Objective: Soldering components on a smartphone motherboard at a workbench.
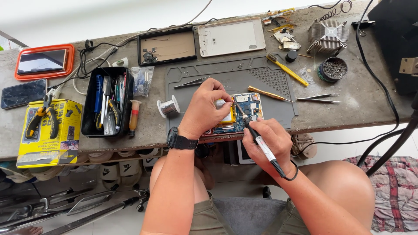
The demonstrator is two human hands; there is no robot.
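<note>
A blue circuit board (248,109) with a yellow-edged silver battery lies on the grey work mat (265,82) at the table's front edge. My left hand (204,106), a black watch on its wrist, rests on the board's left part with fingers pinched, apparently holding thin solder wire. My right hand (267,141) grips a soldering iron (257,135) like a pen, its tip touching the board near the top middle. A cable runs from the iron's rear.
A solder spool (169,106) sits left of the mat, beside a black tool tray (106,102) and a yellow box (50,132) with pliers. Tweezers (318,99), a screwdriver (266,93), a yellow brush (287,69), tablet shells (230,37), a heatsink (328,35) and a tip-cleaner tin (333,68) lie behind.
</note>
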